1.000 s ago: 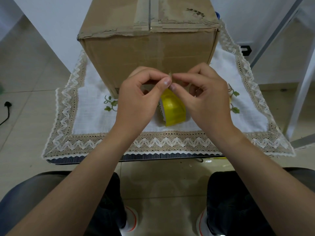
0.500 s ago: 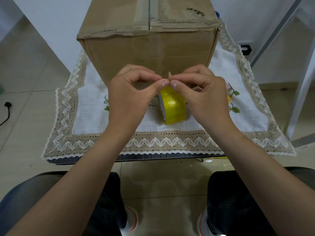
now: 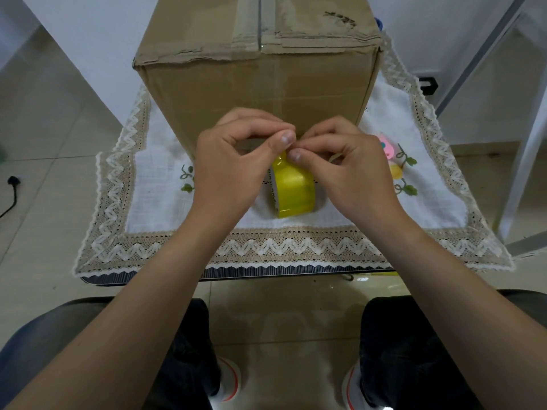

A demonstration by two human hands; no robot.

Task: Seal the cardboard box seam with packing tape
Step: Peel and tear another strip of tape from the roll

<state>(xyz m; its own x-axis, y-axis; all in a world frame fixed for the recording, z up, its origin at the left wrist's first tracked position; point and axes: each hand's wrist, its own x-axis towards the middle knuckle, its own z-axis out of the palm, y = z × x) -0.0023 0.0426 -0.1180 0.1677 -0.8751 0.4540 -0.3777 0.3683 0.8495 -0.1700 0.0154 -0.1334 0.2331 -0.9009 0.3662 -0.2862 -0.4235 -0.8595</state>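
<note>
A tall brown cardboard box (image 3: 254,81) stands on the small table, its top seam (image 3: 259,22) running away from me with old torn tape beside it. In front of the box a yellowish roll of packing tape (image 3: 294,187) stands on edge on the cloth. My left hand (image 3: 231,164) and my right hand (image 3: 346,170) meet just above the roll. Thumbs and forefingers of both hands pinch the free end of the tape at the roll's top. The far side of the roll is hidden by my fingers.
A white lace-edged cloth (image 3: 159,184) covers the table. A small pink and yellow object (image 3: 387,152) lies right of my right hand. Metal frame legs (image 3: 529,134) stand at the right. A black cable (image 3: 11,190) lies on the tiled floor at the left.
Both hands have shifted slightly, still pinching at the tape end. The roll now sits a little more upright on the cloth, and my right hand has uncovered the pink object.
</note>
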